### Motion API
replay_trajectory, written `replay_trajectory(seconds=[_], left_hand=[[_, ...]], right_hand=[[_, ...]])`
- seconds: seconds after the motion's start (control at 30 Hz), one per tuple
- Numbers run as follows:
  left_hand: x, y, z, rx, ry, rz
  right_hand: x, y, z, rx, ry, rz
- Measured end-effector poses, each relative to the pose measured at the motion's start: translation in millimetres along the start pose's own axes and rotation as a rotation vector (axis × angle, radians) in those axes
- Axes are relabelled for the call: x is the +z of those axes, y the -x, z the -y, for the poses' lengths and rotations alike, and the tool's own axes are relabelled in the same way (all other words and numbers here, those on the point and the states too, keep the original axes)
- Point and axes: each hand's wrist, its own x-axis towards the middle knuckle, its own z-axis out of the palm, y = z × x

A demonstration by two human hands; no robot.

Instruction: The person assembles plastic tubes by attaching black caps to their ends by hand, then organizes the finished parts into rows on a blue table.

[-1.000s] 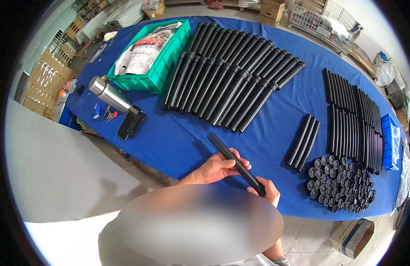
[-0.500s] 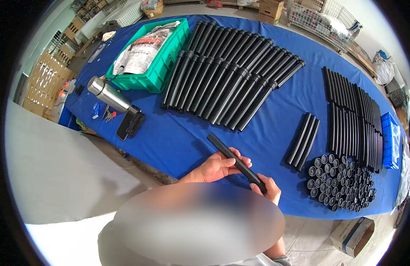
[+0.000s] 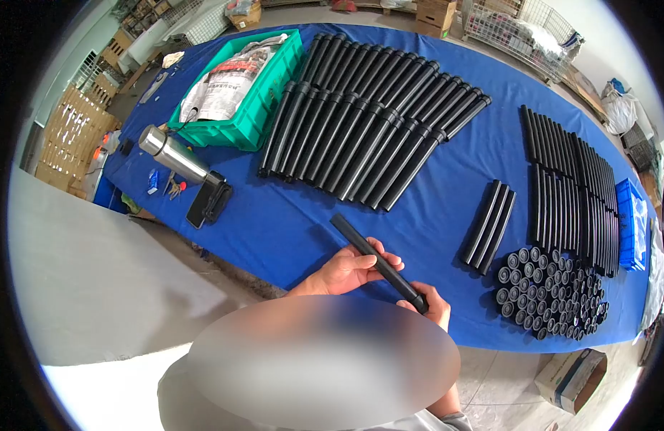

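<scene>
A black tube [image 3: 356, 235] lies slantwise across both my hands above the near edge of the blue-covered table. My left hand [image 3: 345, 270] holds it around the middle, thumb on top and fingers beneath. At its lower right end, which carries a wider black collar or cap, my right hand [image 3: 437, 304] is closed round it. To the right rest three loose tubes [image 3: 489, 226] side by side. Beside them, several round black caps [image 3: 524, 291] stand packed together. Farther off, tubes with wider ends [image 3: 361, 133] lie in two overlapping rows.
Plain tubes [image 3: 558, 205] are stacked at the right, next to a blue crate [image 3: 632, 230]. A green crate [image 3: 238, 135] with newspaper, a steel flask [image 3: 175, 154], a phone [image 3: 200, 205] and keys [image 3: 175, 189] occupy the left. A cardboard box [image 3: 573, 381] sits on the floor.
My right hand has shifted slightly on the tube's end, and more of the wider collar shows. The whole view has moved a little; the left hand keeps its hold.
</scene>
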Motion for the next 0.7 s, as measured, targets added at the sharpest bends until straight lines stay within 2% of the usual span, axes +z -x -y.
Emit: replay_trajectory(seconds=[0.1,0.13,0.2,0.3,0.43,0.53,0.57,0.6,0.67,0.7], left_hand=[[7,-1,-3,0.001,0.003,-0.019],[7,-1,-5,-0.009,0.011,-0.027],[6,-1,-1,-0.02,0.027,-0.029],[4,-1,-2,0.002,0.022,0.0],[10,0,-5,-0.01,-0.02,-0.048],[7,-2,-4,-0.017,0.029,-0.02],[7,-1,-4,-0.013,0.039,-0.01],[6,-1,-3,-0.007,0.051,0.001],[5,-1,-2,-0.011,0.024,-0.008],[6,-1,-1,-0.011,0.026,-0.026]], right_hand=[[5,-3,-16,-0.167,0.087,-0.095],[7,-6,-15,-0.513,0.308,-0.234],[6,-4,-11,-0.509,0.322,-0.217],[-3,-3,-12,0.217,-0.371,0.062],[5,-5,-16,-0.544,0.313,-0.226],[7,-3,-10,-0.483,0.267,-0.231],[7,2,-15,-0.133,-0.003,-0.126],[4,0,-9,0.065,-0.259,-0.023],[3,0,-7,0.145,-0.37,-0.023],[6,0,-12,0.01,-0.184,-0.079]])
